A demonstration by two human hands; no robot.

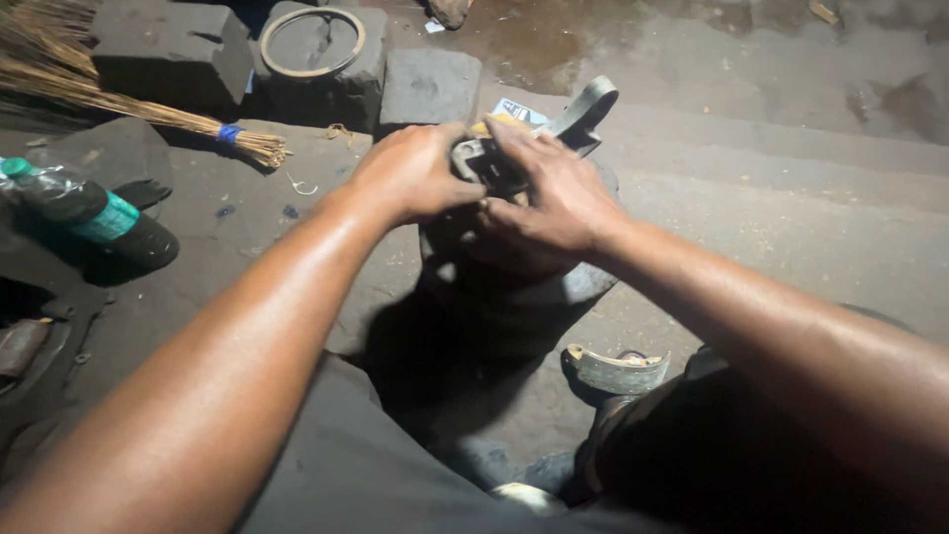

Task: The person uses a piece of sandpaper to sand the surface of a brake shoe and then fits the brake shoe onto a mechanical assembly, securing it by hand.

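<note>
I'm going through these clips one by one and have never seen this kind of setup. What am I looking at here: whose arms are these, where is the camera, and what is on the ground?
There is no machine here. The single picture comes from a camera worn on a person's head, looking down, so the two bare arms reaching forward are that person's own. The left hand and right hand are both closed around a dark metal part with a curved grey shoe sticking out behind it, held over a round dark block. How the pieces join is hidden by the fingers. On the dirty concrete ground lie another curved shoe near the person's knee, a straw broom, a dark plastic bottle with a green label, and a metal ring resting on stone blocks.
</note>
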